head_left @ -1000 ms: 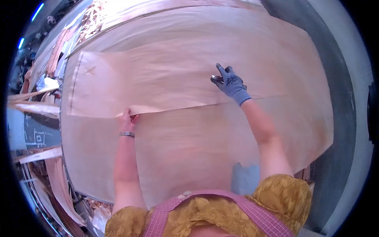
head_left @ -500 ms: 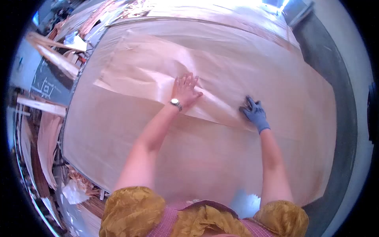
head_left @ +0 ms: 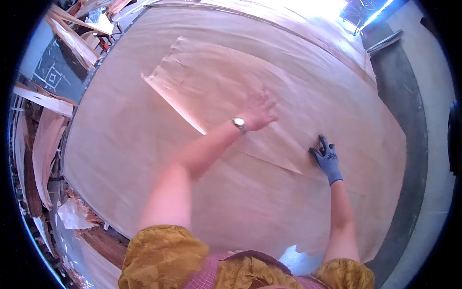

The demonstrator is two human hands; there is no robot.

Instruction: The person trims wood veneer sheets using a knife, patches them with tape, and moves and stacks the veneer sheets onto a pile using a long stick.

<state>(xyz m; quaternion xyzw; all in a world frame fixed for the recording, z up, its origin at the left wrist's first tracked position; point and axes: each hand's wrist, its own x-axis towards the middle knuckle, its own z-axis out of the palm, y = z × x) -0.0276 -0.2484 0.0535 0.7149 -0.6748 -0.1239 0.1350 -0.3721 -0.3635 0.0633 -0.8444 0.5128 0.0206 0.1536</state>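
Observation:
A thin tan veneer piece (head_left: pixel 211 72), with a ragged left end and a lifted lower-left edge, lies on a larger veneer sheet (head_left: pixel 120 144). My left hand (head_left: pixel 260 110), bare and slightly blurred, is spread over the middle of the piece, a watch (head_left: pixel 238 123) on its wrist. Whether its palm touches the veneer I cannot tell. Near the piece's right tip, my right hand (head_left: pixel 328 159) rests on the larger sheet in a grey-blue glove with dark fingertips. Its thumb and forefinger are apart; the other fingers are partly hidden.
Veneer strips and scraps (head_left: pixel 50 144) crowd the left side, with a crumpled clear plastic piece (head_left: pixel 74 214) below. A dark grey strip (head_left: pixel 402 120) runs along the right beside a pale wall (head_left: pixel 433 72). Bright light comes from the far right corner.
The veneer piece's wrinkles have flattened out and it lies smoother. My left hand has moved right across it. My right hand appears further right and lower; the view has shifted too.

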